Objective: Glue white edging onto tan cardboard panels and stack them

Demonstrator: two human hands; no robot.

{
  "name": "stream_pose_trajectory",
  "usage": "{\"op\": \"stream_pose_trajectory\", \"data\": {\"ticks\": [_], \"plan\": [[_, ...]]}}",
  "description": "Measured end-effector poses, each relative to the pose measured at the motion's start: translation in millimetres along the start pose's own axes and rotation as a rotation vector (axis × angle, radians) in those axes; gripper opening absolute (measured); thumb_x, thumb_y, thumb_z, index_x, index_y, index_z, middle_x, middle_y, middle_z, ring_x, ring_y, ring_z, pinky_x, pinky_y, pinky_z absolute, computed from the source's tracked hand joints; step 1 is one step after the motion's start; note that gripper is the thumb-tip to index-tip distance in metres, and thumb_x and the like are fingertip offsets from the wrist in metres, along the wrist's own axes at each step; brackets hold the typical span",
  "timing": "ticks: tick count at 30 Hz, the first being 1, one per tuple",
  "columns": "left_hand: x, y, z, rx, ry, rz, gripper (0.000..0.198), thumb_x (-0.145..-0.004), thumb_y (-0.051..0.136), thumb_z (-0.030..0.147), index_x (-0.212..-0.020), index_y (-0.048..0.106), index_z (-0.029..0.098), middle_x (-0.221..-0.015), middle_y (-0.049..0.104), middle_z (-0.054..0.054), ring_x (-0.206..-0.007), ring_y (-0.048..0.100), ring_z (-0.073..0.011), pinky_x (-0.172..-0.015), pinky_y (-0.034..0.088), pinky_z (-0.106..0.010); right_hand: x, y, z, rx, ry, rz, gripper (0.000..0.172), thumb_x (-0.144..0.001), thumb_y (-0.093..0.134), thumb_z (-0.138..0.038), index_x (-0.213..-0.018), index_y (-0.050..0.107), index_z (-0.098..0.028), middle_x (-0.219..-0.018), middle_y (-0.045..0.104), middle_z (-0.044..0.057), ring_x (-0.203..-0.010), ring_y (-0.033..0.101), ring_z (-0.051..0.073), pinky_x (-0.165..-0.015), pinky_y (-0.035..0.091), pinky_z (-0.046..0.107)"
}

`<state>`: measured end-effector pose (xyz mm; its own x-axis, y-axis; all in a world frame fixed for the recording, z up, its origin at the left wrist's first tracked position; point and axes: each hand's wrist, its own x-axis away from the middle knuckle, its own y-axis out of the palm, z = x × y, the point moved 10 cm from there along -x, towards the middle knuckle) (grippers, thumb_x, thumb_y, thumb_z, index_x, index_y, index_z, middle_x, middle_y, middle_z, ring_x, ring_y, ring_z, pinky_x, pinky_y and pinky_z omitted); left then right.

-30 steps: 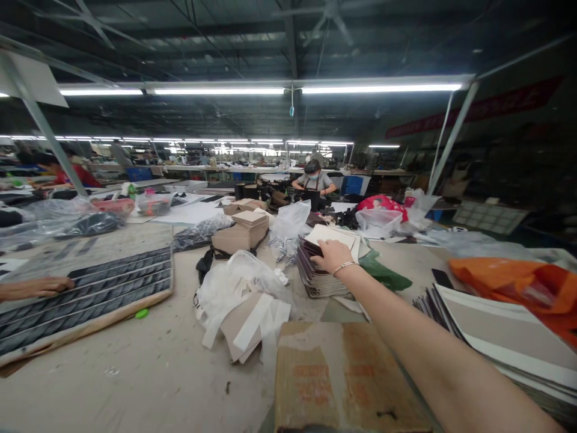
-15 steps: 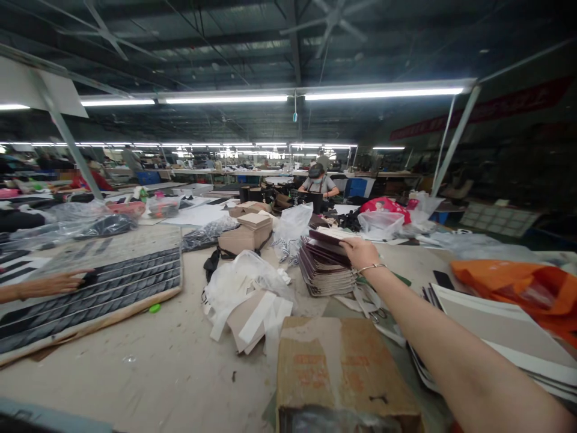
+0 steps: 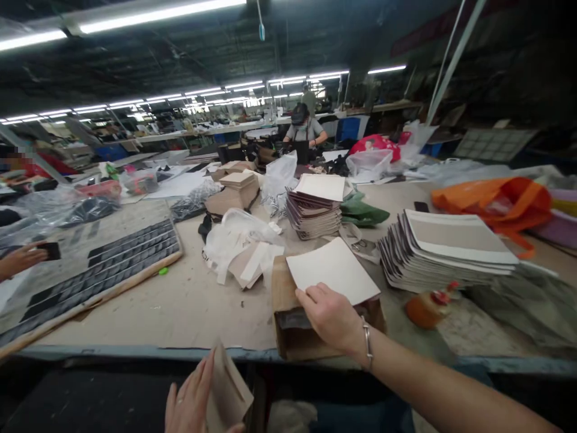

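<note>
My right hand (image 3: 331, 316) is closed on the near corner of a white square card (image 3: 334, 276), which lies tilted over an open cardboard box (image 3: 288, 328) at the table's front edge. A bracelet sits on that wrist. My left hand (image 3: 189, 403) is low, below the table edge, with fingers and thumb round a tan folded paper piece (image 3: 228, 391). Farther back stands the stack of dark-edged cards (image 3: 314, 210) with a white card on top.
Right of the box lie a fanned stack of large cards (image 3: 446, 246), a small orange object (image 3: 426, 307) and an orange bag (image 3: 491, 195). At the left edge, another person's hand (image 3: 20, 260) holds a black piece beside a board of dark strips (image 3: 90, 270). Crumpled plastic (image 3: 238, 240) lies mid-table.
My right hand has drawn back from the far stack to the box, with a white card in it. My left hand has come into view holding the tan piece. The view has tilted down.
</note>
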<state>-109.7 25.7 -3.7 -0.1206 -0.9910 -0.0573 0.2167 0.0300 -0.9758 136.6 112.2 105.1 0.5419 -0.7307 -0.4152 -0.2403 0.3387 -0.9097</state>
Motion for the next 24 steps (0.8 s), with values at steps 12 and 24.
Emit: {"op": "stream_pose_trajectory", "data": {"ticks": [12,24], "plan": [[-56.2,-89.7,99.6,-0.067,0.283,0.109,0.101,-0.071,0.062,0.051,-0.145,0.0,0.019,-0.147,0.025,-0.017,-0.133,0.026,-0.035,-0.108,0.011,-0.059,37.8,-53.5,75.2,-0.114,0.344,0.227,0.04,-0.086,0.052,-0.032,-0.123,0.053,-0.017,-0.129,0.047,0.013,-0.116,0.042,0.03,-0.098,0.036,0.045],[-63.1,-86.2,128.4,0.009,0.322,0.119,0.1,-0.072,0.063,0.043,-0.145,-0.001,0.022,-0.148,0.024,-0.015,-0.133,0.025,-0.035,-0.108,0.011,-0.06,73.4,3.7,148.9,-0.407,0.603,0.072,0.038,-0.085,0.046,-0.025,-0.12,0.055,-0.016,-0.116,0.061,0.008,-0.101,0.058,0.022,-0.09,0.044,0.034]]}}
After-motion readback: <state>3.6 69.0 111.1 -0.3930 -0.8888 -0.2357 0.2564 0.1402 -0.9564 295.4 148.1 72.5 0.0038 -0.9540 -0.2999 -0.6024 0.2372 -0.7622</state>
